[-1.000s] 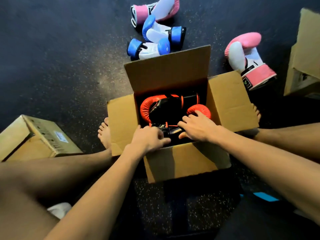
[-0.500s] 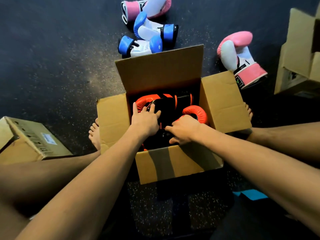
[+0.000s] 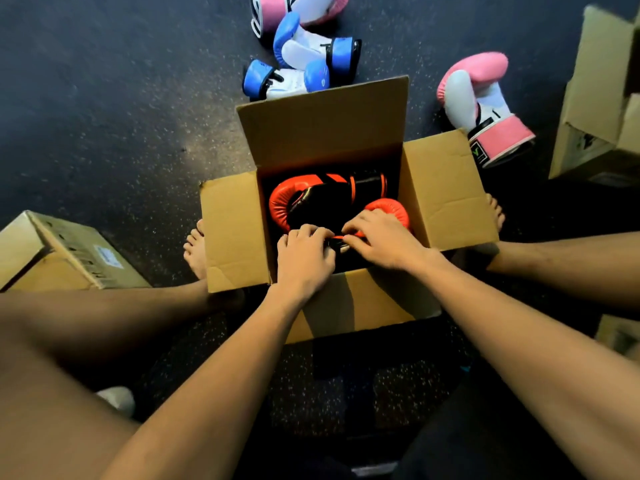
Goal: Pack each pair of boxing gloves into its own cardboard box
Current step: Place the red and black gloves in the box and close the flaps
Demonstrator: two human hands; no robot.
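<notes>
Head view | left hand [image 3: 304, 258], right hand [image 3: 382, 242]: both curled round red-and-black padded boxing gloves [image 3: 281, 206] beneath them | inside open brown cardboard box [image 3: 322, 123]

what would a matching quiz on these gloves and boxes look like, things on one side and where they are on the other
Things:
1 red gloves
2 blue gloves
3 near pink glove
4 left box

Places:
A floor, by the left foot
B floor, beyond the right flap
C in the open box
D floor, behind the tall flap

Pairs: 1-C, 2-D, 3-B, 4-A
</notes>
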